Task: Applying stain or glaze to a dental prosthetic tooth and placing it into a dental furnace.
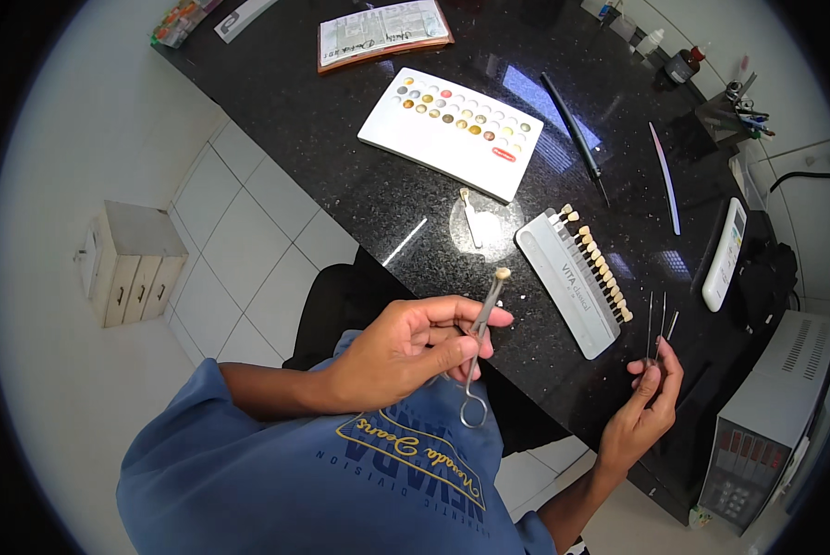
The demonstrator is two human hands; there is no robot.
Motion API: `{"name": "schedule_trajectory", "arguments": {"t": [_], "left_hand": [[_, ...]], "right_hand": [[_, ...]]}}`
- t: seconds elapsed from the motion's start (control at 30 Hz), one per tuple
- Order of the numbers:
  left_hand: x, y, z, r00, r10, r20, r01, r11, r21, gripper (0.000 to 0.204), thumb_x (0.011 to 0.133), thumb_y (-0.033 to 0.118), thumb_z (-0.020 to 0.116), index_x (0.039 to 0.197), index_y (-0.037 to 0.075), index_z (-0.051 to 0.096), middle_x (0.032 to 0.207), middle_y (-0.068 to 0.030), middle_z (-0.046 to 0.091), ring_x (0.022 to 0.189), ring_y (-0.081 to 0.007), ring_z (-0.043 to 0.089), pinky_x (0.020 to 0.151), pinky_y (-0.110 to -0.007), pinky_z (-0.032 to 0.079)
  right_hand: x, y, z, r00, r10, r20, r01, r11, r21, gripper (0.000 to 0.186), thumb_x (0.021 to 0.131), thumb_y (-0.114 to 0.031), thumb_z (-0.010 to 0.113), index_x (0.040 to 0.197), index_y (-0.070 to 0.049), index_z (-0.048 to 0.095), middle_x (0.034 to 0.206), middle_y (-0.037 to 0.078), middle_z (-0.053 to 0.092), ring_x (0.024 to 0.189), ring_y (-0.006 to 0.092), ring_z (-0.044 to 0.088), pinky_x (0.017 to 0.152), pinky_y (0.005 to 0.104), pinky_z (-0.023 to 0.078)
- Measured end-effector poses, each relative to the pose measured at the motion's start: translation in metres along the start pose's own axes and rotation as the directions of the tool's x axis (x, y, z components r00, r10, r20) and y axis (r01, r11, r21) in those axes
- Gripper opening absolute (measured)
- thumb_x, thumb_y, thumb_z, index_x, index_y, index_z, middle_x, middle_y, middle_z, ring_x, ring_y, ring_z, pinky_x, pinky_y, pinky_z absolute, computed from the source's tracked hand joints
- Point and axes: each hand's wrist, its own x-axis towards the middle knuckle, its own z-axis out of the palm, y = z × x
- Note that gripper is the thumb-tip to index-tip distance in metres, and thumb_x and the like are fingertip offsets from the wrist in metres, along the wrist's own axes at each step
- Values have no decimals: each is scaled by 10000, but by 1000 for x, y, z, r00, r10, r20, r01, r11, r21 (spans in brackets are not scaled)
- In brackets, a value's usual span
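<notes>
My left hand (405,351) is closed around a pair of locking forceps (479,326), held tilted over the table's near edge. Its jaws grip a small tooth-coloured crown (502,274); its finger ring hangs below my hand. At the right, my right hand (644,398) has thumb and fingertips brought together at the lower ends of slender metal instruments (651,328). Which of them it holds is hard to make out. Between the hands lies a grey tooth shade guide (567,291) with a row of tooth tabs. A single shade tab (471,217) rests beyond the forceps.
A white palette (442,153) with coloured wells lies farther back on the black countertop (341,157). A black pen-like tool (572,125), a pale strip (664,176) and a white remote-like device (725,254) are at the right. A grey machine (757,416) stands beyond my right hand.
</notes>
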Motion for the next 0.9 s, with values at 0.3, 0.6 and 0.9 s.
{"name": "schedule_trajectory", "arguments": {"t": [0.3,0.6,0.9], "left_hand": [[-6,7,-19,989,107,-97,-88,978,189,287,932,99,488,1174,-42,553,735,-30,569,672,-43,528,582,-172,419],[-5,5,-18,998,57,-41,-47,975,215,210,940,49,473,1087,-70,565,846,-112,647,800,-108,623,715,-213,500],[-5,-2,-18,1000,2,-21,0,992,126,157,945,41,470,1023,-70,549,960,-169,647,935,-200,646,842,-291,520]], "right_hand": [[-14,-23,9,986,-163,41,161,986,48,243,875,-62,561,1094,27,619,909,112,571,761,138,535,666,248,428],[-21,-34,40,908,-391,151,376,919,115,266,659,29,699,920,-21,688,779,69,594,528,102,523,429,211,400],[-22,-33,39,907,-366,209,362,930,59,273,645,21,714,914,-21,691,753,73,587,534,121,539,428,230,405]]}}
